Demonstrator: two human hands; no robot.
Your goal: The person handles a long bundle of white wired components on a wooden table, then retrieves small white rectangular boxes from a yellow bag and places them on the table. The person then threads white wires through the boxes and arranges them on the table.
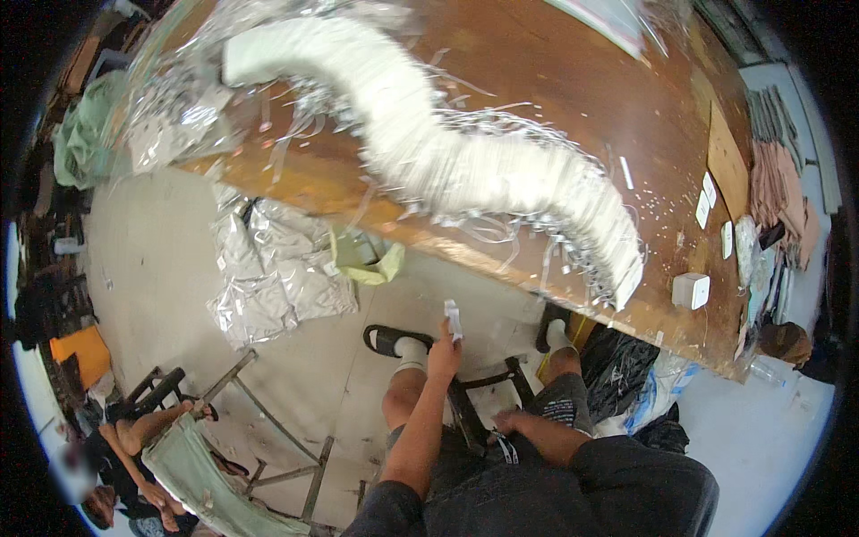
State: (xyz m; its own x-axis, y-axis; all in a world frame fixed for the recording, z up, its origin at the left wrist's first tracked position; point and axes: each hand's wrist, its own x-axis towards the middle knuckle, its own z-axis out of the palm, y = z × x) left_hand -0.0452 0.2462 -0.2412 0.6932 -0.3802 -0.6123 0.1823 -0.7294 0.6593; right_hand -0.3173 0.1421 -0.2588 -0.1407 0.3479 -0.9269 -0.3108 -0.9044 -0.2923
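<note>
The left hand (443, 356), just below the middle of the frame, has its grip closed on a small, folded-looking white strip (453, 319), held over the floor and apart from the brown wooden bench (546, 76). The right hand (522, 423), blurred near the lap, lies lower and to the right; I cannot tell whether its grip is open or closed, or if it holds anything. Because the white strip shows only at the fingertips, a loosened pinch could drop it to the floor beside the black open-toed sandal (386, 341). The larger risk seems to be the long, snaking row of tightly packed white paper tags (403, 134) across the upper middle: its lower right end lies close to the bench's near edge, so a knock from a sleeve or knee could topple it. Thin, pale, tangled strings (327, 97) fringe the row, and one snagged on a finger could drag several tags out of line. Anything spilling at centre left might land among the beige garments in clear plastic bags (282, 268).
</note>
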